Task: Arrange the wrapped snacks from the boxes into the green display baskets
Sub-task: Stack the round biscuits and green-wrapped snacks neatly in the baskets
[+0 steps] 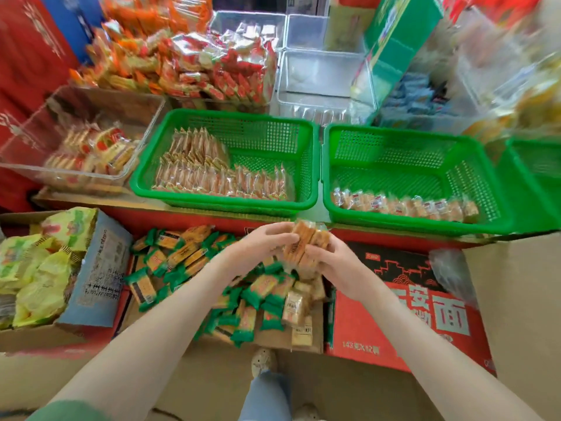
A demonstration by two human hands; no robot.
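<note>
Shop shelf (182,217) with a red front edge, 2 green baskets on it, both hands on 1 snack stack.
Clear bins (91,117) of packets sit behind and to the left. Left basket (224,205): 2 rows of packets. Right basket (409,226): 1 row along the near wall. Below the shelf: open cardboard box (273,338) of green-wrapped snacks, red carton (394,323) beside it. Left hand (264,244) and right hand (331,262) have fingers curled round a tan wrapped snack stack (306,241), above the box, near the gap between the baskets.
</note>
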